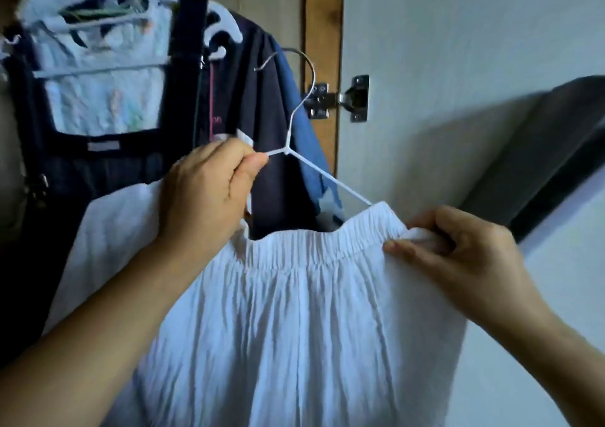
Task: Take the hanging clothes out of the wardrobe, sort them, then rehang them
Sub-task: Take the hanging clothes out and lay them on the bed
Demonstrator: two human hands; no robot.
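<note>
A white pleated garment [294, 312] with an elastic waistband fills the lower middle of the head view. It hangs on a thin white hanger [330, 178] with a metal hook. My left hand [206, 191] pinches the hanger's left arm near the neck. My right hand [458, 250] grips the right end of the waistband, where the hanger's right arm goes under the cloth. Behind them hang dark navy dungarees [98, 165], a navy top [255, 106] and a blue garment [307, 145].
Several pale plastic hangers [137, 11] crowd the upper left with a light printed garment [104, 99]. The wardrobe's wooden frame [324, 34] carries a metal hinge [340, 99]. The open white door [458, 50] stands to the right, with a dark object [540, 151] past it.
</note>
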